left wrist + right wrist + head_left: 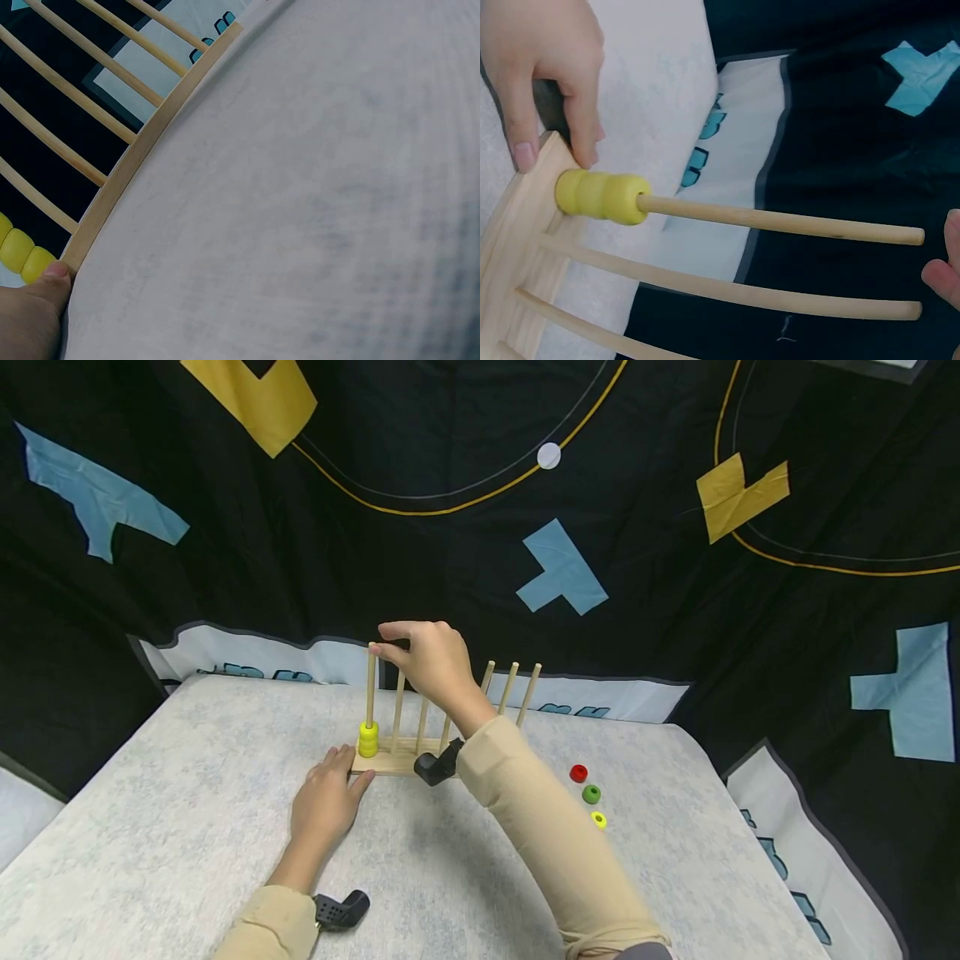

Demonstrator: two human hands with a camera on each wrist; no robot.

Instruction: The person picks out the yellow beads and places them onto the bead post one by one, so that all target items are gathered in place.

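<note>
A wooden peg rack stands on the table, with several upright pegs on a flat base. Yellow beads are stacked at the bottom of its leftmost peg. My left hand grips the left end of the base; in the right wrist view the thumb lies at the front edge and fingers at the back. My right hand is at the top of the leftmost peg, thumb and finger spread apart. The right wrist view shows its fingertips just beyond the peg's tip, with no bead between them.
To the right on the table lie a red bead, a green bead and a loose yellow bead. The pale cloth-covered table ends before a dark curtain. My right forearm crosses over the rack's right part and hides some pegs.
</note>
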